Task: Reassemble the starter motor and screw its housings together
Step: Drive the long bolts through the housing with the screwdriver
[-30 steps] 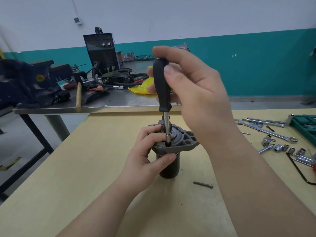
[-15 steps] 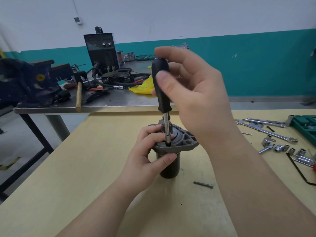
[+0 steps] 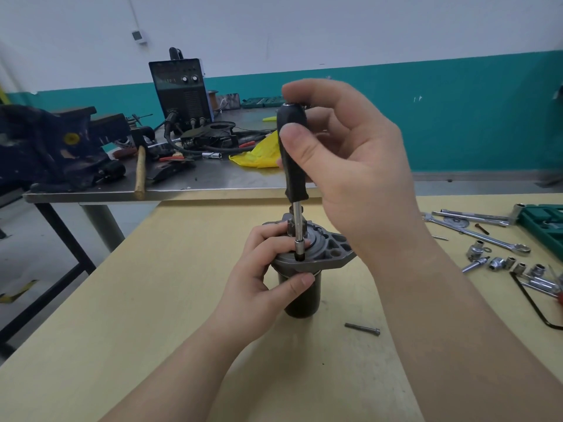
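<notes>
The starter motor (image 3: 300,278) is standing upright on the yellow table (image 3: 152,300), its dark cylindrical body below and the grey flanged end housing (image 3: 327,254) on top. The person's left hand (image 3: 259,284) is wrapping round it from the near-left side, fingers curling over the flange rim and the thumb pressing in under the flange against the body, so the whole unit is being braced against turning.

Straight above, the right hand (image 3: 350,159) is pinching the black handle of the nut driver (image 3: 293,156), thumb on the near face and the forefinger reaching over the cap, the other fingers lying loosely curled behind. The driver's long axis is running almost vertical, parallel to the motor's own axis, with the shaft dropping between the left fingers and the housing's centre boss. Its socket tip is sitting at the near edge of the flange, seemingly on a through-bolt head, though the tip is too small and shadowed for me to be sure it is fully seated.

What the next twist depends on is that line: handle directly over the fastener, the turning hand above and the bracing hand below. If the handle is leaning away, the socket is likely to ride off.

A loose bolt (image 3: 362,329) is lying on the table just right of the motor's base, nearer the right arm, and looks like the next fastener to go in.
</notes>
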